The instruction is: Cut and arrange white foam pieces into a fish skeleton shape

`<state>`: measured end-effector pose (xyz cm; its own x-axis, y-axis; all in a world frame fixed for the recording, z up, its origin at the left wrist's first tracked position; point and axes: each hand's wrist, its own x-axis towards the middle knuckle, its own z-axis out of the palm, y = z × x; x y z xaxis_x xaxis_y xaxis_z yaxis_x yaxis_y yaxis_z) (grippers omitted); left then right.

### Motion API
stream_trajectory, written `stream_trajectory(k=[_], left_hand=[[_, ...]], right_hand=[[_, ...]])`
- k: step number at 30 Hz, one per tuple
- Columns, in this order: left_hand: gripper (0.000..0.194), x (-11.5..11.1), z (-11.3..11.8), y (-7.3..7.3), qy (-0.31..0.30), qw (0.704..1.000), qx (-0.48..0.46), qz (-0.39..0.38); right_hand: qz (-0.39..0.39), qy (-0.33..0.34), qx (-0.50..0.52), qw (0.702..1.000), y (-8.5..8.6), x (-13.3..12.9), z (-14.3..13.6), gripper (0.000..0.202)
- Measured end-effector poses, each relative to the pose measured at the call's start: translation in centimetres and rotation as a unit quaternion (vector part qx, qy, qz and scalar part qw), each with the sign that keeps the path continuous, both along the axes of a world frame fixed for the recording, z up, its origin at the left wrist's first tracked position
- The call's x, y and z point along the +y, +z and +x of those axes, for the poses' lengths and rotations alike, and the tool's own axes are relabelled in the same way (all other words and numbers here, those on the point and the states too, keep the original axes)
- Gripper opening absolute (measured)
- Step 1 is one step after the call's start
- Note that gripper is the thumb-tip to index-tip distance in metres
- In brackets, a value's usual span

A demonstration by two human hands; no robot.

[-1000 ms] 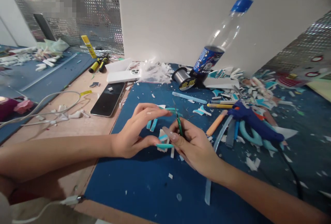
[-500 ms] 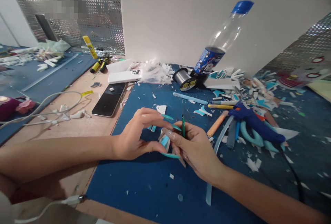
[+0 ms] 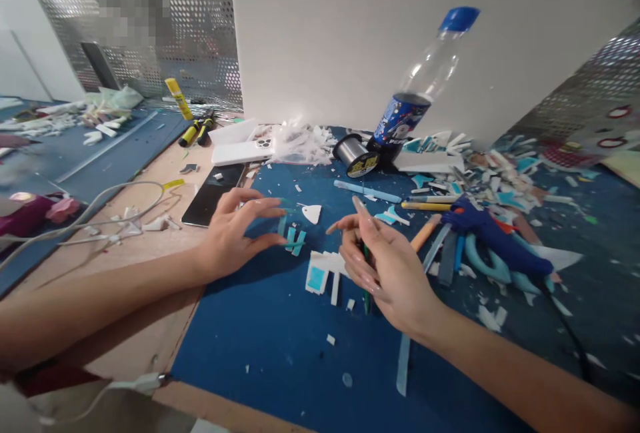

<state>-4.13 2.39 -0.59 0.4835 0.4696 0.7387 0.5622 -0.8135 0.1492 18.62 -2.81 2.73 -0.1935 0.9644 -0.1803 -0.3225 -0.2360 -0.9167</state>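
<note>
My left hand (image 3: 245,230) is open, its fingers spread and pointing right above the blue mat (image 3: 260,340). Its thumb is at the small turquoise strips (image 3: 296,241), and I see nothing gripped there. My right hand (image 3: 387,263) has its lower fingers curled round a thin green stick-like tool (image 3: 367,296), while the index finger and thumb stick out. Below its fingertips a flat white piece with a turquoise patch (image 3: 315,278) lies on the mat, partly hidden by that hand. A small white pointed cutout (image 3: 313,214) lies between the hands, farther back.
Behind stand a tilted-looking bottle (image 3: 405,110) and a spool of clear line (image 3: 356,155). A blue glue gun (image 3: 495,236) lies right, its cable running forward, beside heaped scraps (image 3: 480,173). A phone (image 3: 213,196), a white cable (image 3: 125,186) and yellow-handled pliers (image 3: 197,132) lie left.
My hands have parted. The white and turquoise piece that was between them now lies on the mat. My left hand has moved left to the strips; the green tool has tipped downward in my right.
</note>
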Motion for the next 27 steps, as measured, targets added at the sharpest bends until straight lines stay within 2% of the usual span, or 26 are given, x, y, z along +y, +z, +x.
stream_trajectory(k=[3,6,11,14,18,21,23,27], left_hand=[[0.045,0.4,-1.0,-0.6,0.035,0.997,0.051,-0.045],[0.049,0.7,-1.1,-1.1,0.03,0.993,0.078,-0.082],[0.052,1.1,-0.8,-1.3,0.012,0.992,0.09,-0.085],[0.047,1.1,-0.9,-1.3,0.008,0.992,0.095,-0.082],[0.048,1.3,-1.2,-1.3,0.004,0.994,0.085,-0.068],[0.053,1.0,-1.2,-0.8,-0.017,0.996,0.081,-0.03],[0.058,0.4,-0.9,-0.3,-0.063,0.993,0.096,-0.004],[0.068,-1.6,0.0,0.6,-0.161,0.963,0.214,-0.023]], right_hand=[[0.019,-0.014,0.015,1.0,0.1,0.4,0.4,0.035],[0.025,-0.022,0.002,0.999,0.1,0.6,0.6,0.035],[0.031,-0.021,-0.025,0.999,0.7,0.6,0.6,0.035],[0.051,-0.014,-0.054,0.997,1.8,0.5,0.7,0.036],[0.074,-0.031,-0.136,0.987,4.3,0.6,1.7,0.03],[0.111,-0.053,-0.224,0.967,5.7,0.6,3.2,0.024],[0.129,-0.064,-0.302,0.942,5.9,0.4,4.3,0.023],[0.143,0.014,-0.425,0.894,4.6,-0.4,6.5,0.027]])
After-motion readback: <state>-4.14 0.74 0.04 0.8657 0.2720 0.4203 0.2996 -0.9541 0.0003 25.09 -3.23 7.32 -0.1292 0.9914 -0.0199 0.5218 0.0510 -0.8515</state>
